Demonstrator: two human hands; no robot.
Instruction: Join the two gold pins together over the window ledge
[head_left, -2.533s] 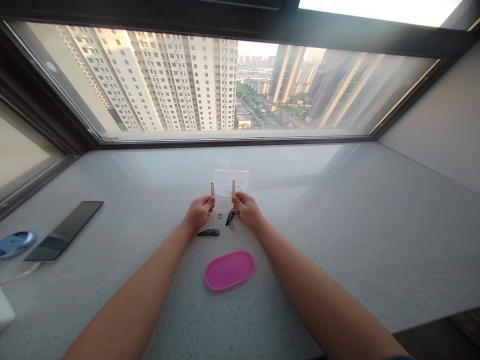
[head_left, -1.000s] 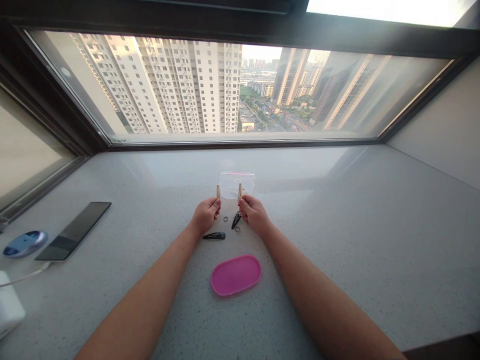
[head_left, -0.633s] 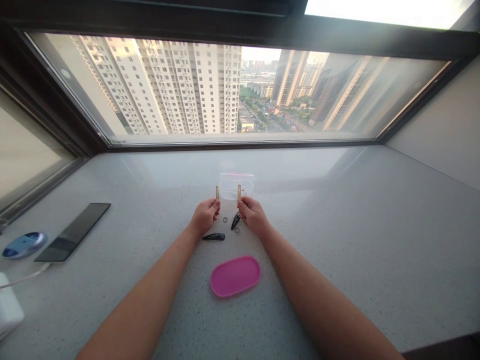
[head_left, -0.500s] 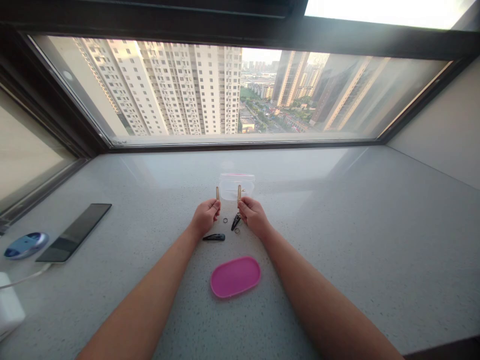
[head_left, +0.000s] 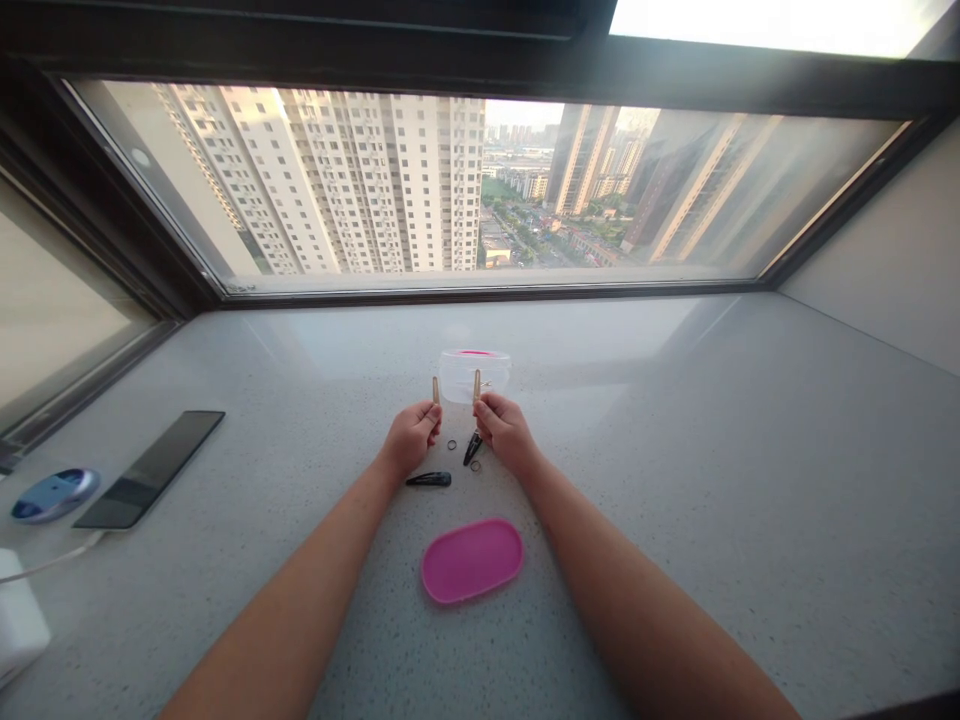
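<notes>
The left hand (head_left: 409, 437) pinches one gold hair clip (head_left: 435, 389) upright; the right hand (head_left: 504, 432) grips another gold clip (head_left: 476, 385). Both stand just near of the clear container (head_left: 474, 374), far from the pink lid (head_left: 472, 560).

The speckled stone-look counter (head_left: 675, 480) has a smooth, faintly glossy finish. At its twelve o'clock, the small container (head_left: 474, 374) is clear plastic; the pink lid (head_left: 472, 560) looks matt plastic. The black hair clip (head_left: 429, 480) shines glossy.
</notes>
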